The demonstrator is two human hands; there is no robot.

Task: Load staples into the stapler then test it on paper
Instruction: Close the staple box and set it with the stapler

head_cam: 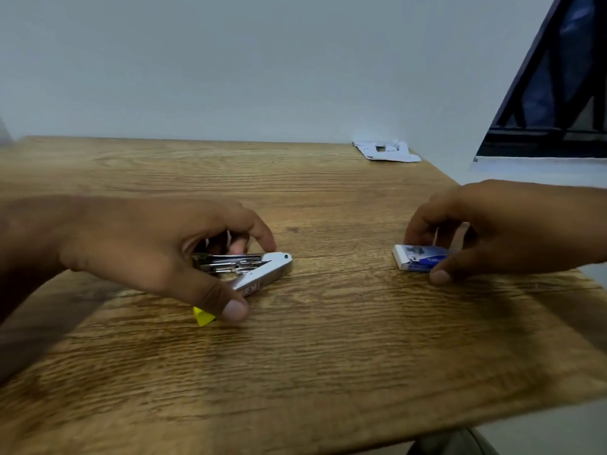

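Nearest: bare wooden table [328, 356], grain running left to right, nothing on the front half.

Middle, left: left hand [141, 247], curled down over the stapler [256, 270], thumb planted at the near side, fingertips on the far side, holding it against the table. Silver body swung open at the hinge, metal magazine rail exposed beneath the fingers; yellow end piece [203, 316] showing just beside the thumb tip.

Middle, right, well apart from the stapler: right hand [486, 231], pinched narrowly around the staple box [420, 258], a small white-and-blue carton lying flat on the table, thumb at its near edge, fingers at its far edge. Whether shut or partly slid open, cannot tell (motion blur).

Far right corner, against the wall [230, 60]: crumpled white paper [387, 152], untouched, likely the test sheet.

Step in hand, by judgement: fetching a strip of staples. Done well by keeping the stapler pinned open and still, lifting the carton level so strips do not spill, drawing out one unbroken strip, and laying it legs-down in the rail before closing.

Beyond: dark window frame [558, 93], upper right.
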